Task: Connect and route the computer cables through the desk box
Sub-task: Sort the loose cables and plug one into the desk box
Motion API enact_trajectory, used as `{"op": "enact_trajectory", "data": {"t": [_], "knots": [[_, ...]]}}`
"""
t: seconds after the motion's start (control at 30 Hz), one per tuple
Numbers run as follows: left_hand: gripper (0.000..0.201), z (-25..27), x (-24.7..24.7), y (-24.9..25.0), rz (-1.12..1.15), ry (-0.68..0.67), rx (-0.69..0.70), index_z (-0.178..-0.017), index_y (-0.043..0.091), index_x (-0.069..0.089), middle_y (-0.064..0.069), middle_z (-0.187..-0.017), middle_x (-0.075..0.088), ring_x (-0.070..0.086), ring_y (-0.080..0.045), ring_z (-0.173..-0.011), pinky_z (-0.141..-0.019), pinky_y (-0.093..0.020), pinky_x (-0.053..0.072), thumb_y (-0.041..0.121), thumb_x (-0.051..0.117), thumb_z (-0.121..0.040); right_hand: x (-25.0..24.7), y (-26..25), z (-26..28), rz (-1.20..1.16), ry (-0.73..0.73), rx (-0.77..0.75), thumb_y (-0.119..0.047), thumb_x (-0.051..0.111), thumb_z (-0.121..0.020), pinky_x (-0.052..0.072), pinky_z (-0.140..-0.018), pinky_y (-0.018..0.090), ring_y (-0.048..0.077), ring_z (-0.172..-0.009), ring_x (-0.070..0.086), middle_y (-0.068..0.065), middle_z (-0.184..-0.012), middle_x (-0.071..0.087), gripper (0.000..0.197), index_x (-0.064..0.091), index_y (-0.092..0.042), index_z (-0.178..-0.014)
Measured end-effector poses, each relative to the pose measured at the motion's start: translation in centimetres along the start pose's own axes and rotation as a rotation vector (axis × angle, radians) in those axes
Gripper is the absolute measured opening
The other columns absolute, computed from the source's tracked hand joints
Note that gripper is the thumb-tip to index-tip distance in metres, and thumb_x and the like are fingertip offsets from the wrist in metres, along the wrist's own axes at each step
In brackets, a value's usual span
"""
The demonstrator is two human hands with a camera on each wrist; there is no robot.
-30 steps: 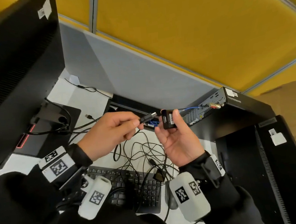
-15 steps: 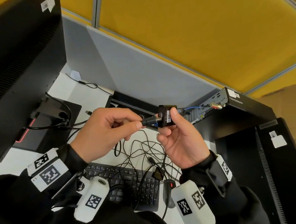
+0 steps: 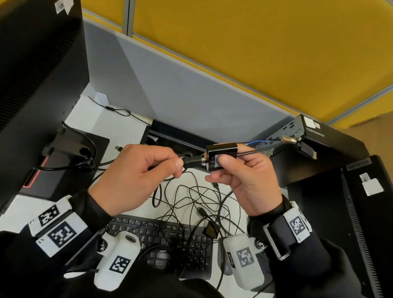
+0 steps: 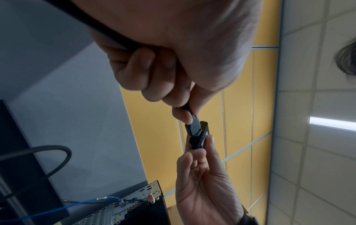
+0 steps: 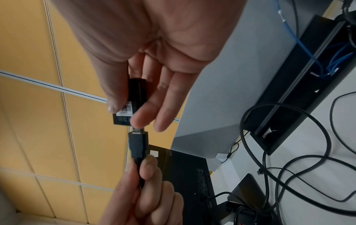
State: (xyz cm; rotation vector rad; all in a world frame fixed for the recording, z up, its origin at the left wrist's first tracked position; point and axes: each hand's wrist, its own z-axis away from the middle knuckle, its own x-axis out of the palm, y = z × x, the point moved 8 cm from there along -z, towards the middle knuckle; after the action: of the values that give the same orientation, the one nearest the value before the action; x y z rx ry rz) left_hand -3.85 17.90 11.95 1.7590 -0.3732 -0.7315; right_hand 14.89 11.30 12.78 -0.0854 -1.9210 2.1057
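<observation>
My right hand (image 3: 223,164) pinches a small black adapter box (image 3: 222,151) with a white label, between thumb and fingers, above the desk. My left hand (image 3: 178,166) pinches the black cable plug (image 3: 192,161) just behind its head. The plug's metal tip sits at the adapter's port; in the right wrist view a sliver of metal still shows between the plug (image 5: 138,144) and the adapter (image 5: 137,89). The adapter's own lead runs right toward a small black computer (image 3: 309,135). The black desk box (image 3: 175,134) lies open behind my hands along the partition.
A tangle of black cables (image 3: 195,197) lies on the white desk over a keyboard (image 3: 165,236). One monitor (image 3: 16,82) stands at the left, another (image 3: 365,216) at the right. A blue network cable (image 3: 257,142) runs to the computer's back.
My hands have come together: the plug, apart from the adapter a second ago, now meets its port. The head view has shifted slightly.
</observation>
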Motion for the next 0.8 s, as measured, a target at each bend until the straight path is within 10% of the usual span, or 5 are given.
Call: {"op": "enact_trajectory", "data": {"t": [0.17, 0.33, 0.8], "knots": [[0.038, 0.0, -0.2, -0.1, 0.114, -0.008, -0.054, -0.081, 0.026, 0.073, -0.012, -0.055, 0.037, 0.034, -0.028, -0.054, -0.053, -0.028, 0.029, 0.054, 0.05, -0.092, 0.4, 0.8, -0.1, -0.076, -0.025, 0.016, -0.025, 0.082, -0.074, 0.063, -0.072, 0.042, 0.02, -0.064, 0.072, 0.014, -0.09, 0.076, 0.024, 0.079, -0.014, -0.096], [0.039, 0.1, -0.1, -0.1, 0.114, -0.022, -0.092, -0.078, 0.027, 0.073, 0.005, -0.052, 0.032, 0.03, -0.008, -0.05, -0.05, -0.019, 0.026, 0.055, 0.05, -0.091, 0.7, 2.0, -0.3, -0.175, -0.039, 0.059, -0.03, 0.092, -0.068, 0.062, -0.068, 0.04, 0.021, -0.064, 0.072, 0.015, -0.087, 0.074, 0.036, 0.078, -0.011, -0.095], [0.033, 0.4, 0.4, -0.2, 0.002, -0.075, -0.175, -0.072, 0.023, 0.073, 0.003, -0.051, 0.036, 0.032, -0.008, -0.047, -0.05, -0.025, 0.027, 0.033, 0.058, -0.1, 0.3, 2.1, -0.1, -0.078, -0.073, 0.037, -0.024, 0.081, -0.078, 0.062, -0.073, 0.043, 0.019, -0.064, 0.072, 0.013, -0.09, 0.076, 0.026, 0.077, -0.011, -0.101]]}}
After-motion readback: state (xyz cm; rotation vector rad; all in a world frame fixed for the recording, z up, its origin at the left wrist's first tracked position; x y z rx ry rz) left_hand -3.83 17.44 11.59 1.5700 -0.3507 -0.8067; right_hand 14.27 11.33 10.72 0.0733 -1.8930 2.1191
